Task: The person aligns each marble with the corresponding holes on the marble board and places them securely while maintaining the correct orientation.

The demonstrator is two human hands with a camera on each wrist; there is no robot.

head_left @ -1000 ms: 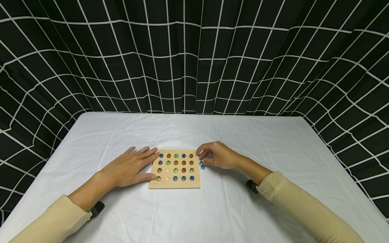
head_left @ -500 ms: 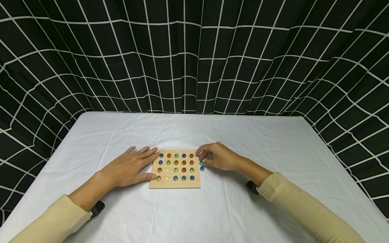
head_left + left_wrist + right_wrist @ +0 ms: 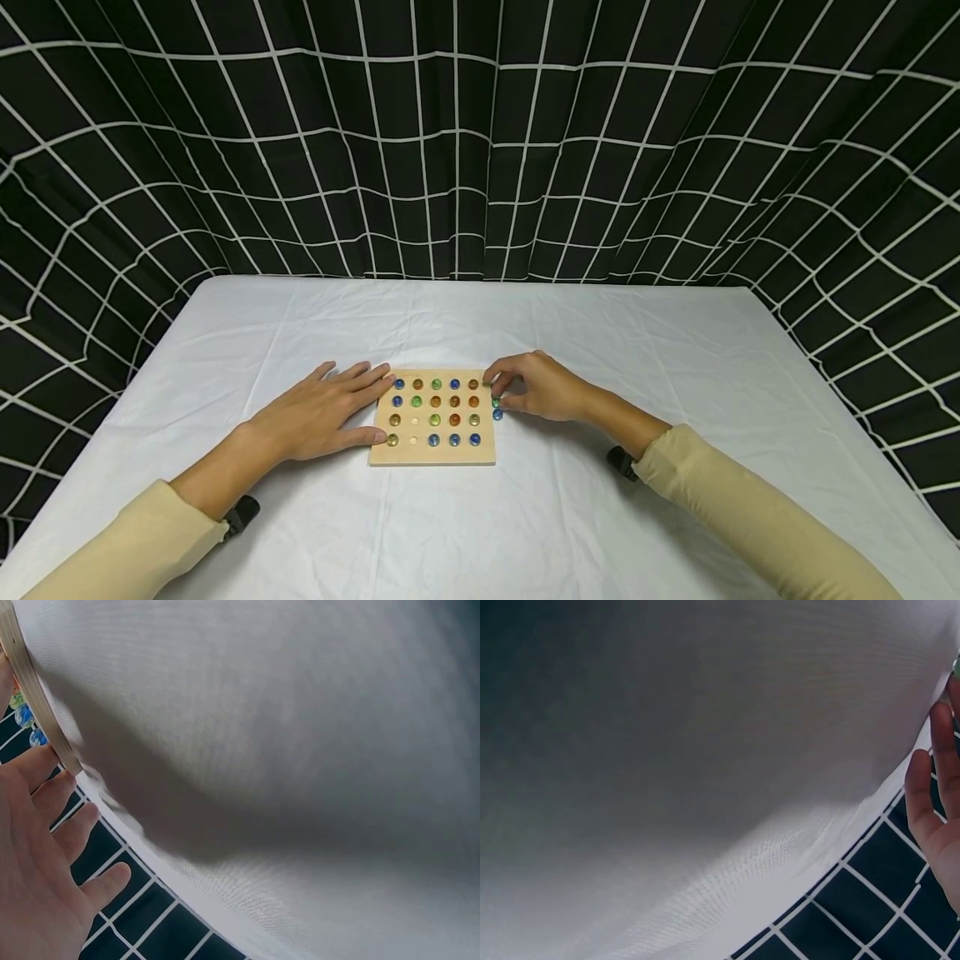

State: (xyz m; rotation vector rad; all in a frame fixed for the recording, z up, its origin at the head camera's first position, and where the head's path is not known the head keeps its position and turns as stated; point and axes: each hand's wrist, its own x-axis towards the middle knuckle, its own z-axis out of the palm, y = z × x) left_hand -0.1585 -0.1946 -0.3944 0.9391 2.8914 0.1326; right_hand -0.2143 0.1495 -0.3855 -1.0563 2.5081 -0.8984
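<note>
A pale wooden board (image 3: 431, 456) lies on the white cloth in the head view, its rows of hollows mostly filled with coloured glass marbles. Two bare hollows show in its second column from the left. My left hand (image 3: 311, 417) rests on the board's left edge, fingers spread and nearly straight. At the right edge, my right hand (image 3: 542, 385) bends its fingers and thumb close to a green marble (image 3: 496, 402); whether they pinch it is hidden. Just below, a blue marble (image 3: 497, 414) sits beside the board. The left wrist view shows the board's side (image 3: 37, 690) by my fingers.
A white cloth (image 3: 600, 517) covers the table. Behind and on both sides hangs a black curtain (image 3: 420, 167) with a white grid. Dark wrist devices are on both arms, near beige sleeves (image 3: 742, 500).
The blue marble beside the board has shifted slightly left, closer to the board's edge. Both hands stay nearly where they were.
</note>
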